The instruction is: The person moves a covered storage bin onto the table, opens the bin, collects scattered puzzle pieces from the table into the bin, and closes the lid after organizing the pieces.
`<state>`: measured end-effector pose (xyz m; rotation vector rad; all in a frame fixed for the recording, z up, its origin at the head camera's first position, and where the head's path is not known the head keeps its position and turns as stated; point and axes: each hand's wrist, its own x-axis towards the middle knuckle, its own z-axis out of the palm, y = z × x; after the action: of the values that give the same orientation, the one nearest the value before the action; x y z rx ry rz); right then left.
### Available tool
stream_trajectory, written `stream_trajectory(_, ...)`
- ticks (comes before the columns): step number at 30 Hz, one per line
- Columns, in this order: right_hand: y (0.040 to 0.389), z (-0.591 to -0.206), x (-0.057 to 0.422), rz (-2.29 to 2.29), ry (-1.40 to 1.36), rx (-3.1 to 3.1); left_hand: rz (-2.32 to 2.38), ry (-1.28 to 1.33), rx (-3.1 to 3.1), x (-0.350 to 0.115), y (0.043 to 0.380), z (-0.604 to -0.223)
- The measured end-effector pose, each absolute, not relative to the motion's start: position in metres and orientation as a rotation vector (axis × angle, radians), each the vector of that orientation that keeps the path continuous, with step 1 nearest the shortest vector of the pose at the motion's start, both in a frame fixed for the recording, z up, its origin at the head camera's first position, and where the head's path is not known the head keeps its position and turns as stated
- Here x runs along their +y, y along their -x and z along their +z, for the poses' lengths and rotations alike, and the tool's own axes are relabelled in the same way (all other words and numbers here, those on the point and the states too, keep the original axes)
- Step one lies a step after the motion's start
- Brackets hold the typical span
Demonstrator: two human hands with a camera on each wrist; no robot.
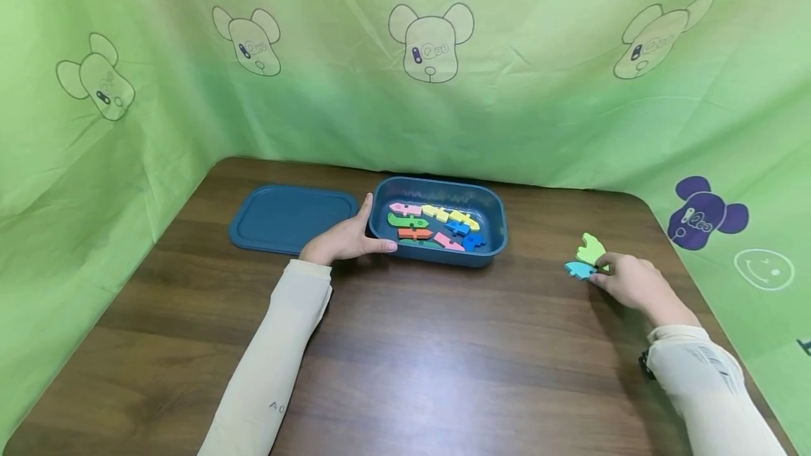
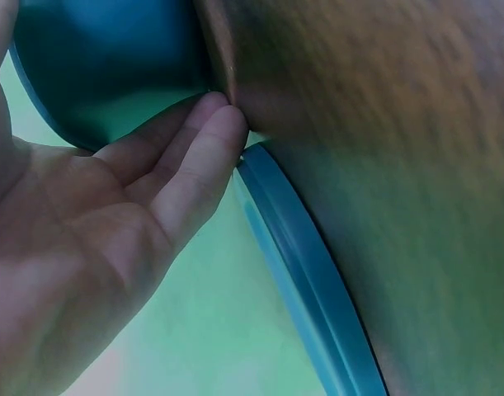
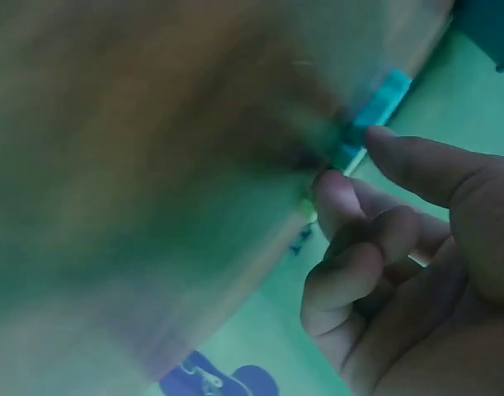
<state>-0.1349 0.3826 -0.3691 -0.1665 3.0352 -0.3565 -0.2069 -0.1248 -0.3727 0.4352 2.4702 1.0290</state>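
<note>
In the head view, my left hand (image 1: 345,238) holds the left end of a dark blue plastic box (image 1: 459,257), thumb along its near rim. The left wrist view has these fingers (image 2: 206,153) at the bottom edge of the box (image 2: 144,58). Inside lie several flat puzzle pieces in pink, green, yellow, orange and blue. At the right of the table, my right hand (image 1: 636,287) pinches a light blue puzzle piece (image 1: 579,270) between thumb and index finger. A light green puzzle piece (image 1: 591,248) lies right behind it, partly covered by the fingers.
A dark blue lid (image 1: 294,217) lies flat on the wooden table (image 1: 431,357), left of the box. Green cloth (image 1: 507,125) with printed bear heads hangs behind the table and along both sides.
</note>
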Motion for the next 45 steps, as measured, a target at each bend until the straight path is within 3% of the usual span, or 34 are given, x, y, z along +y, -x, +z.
stream_trajectory(36,0.124,-0.37,0.351,-0.335,0.211,2.979,1.073,-0.439,2.438,-0.123,0.209,-0.373)
stream_trajectory(45,0.128,-0.357,0.338,-0.561,0.227,3.13,1.056,-0.442,2.443,-0.124,0.21,-0.373)
